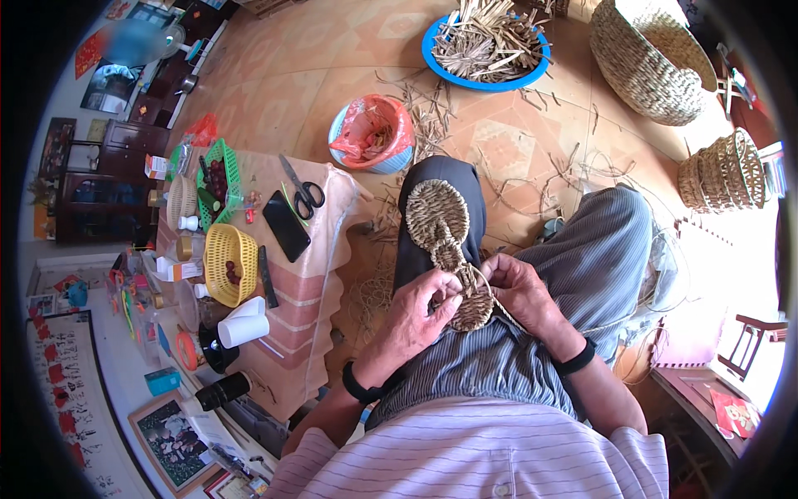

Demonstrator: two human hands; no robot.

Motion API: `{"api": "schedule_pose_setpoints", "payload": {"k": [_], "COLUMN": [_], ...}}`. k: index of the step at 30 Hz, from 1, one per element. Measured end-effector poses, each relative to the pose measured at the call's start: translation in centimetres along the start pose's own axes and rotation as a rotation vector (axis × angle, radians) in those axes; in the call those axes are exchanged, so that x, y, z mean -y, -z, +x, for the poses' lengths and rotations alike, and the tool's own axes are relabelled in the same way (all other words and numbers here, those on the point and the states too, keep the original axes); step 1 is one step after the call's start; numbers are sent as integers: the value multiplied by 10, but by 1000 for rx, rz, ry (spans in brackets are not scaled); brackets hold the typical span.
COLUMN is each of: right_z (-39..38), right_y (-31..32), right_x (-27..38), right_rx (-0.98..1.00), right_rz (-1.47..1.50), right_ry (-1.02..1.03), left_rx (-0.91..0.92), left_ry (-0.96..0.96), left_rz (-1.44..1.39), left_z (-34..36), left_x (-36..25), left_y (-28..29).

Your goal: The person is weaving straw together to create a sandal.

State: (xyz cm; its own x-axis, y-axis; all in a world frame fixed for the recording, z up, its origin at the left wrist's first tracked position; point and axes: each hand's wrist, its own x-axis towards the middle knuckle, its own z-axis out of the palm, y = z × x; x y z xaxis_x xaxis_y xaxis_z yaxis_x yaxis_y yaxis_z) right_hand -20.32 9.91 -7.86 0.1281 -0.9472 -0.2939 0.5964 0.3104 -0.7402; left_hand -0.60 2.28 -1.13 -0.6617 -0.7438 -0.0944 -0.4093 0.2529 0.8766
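Across my lap lies a woven straw piece [437, 214], with a large round disc at its far end, a smaller knot-like part in the middle and another round part near my body. My left hand [422, 309] is closed at the left edge of the near part, thumb and fingers pinched on the weave. On the other side, my right hand [524, 293] pinches a thin straw cord [487, 288] that loops over the piece. The cord's tail runs off to the right under my wrist. My fingertips partly cover the near disc.
At left, a cloth-covered table [303, 333] holds scissors [301, 190], a black phone [286, 226], a yellow basket [231, 264] and a green basket [219, 179]. Ahead on the floor stand a lined bin [371, 133] and a blue basin [486, 83] of dry stalks. Woven baskets [644, 71] stand at right.
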Motion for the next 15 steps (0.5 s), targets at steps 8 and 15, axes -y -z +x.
{"api": "schedule_pose_setpoints", "payload": {"k": [8,15], "right_z": [-5,-17], "right_y": [-5,-19], "right_x": [0,33], "right_rx": [-125,-289], "right_rz": [-323,-720], "right_ry": [87,269], "left_rx": [5,-67], "left_ry": [87,44], "left_rz": [77,8], "left_z": [4,2], "left_x": [-19,-8], "left_y": [-7,-11]}}
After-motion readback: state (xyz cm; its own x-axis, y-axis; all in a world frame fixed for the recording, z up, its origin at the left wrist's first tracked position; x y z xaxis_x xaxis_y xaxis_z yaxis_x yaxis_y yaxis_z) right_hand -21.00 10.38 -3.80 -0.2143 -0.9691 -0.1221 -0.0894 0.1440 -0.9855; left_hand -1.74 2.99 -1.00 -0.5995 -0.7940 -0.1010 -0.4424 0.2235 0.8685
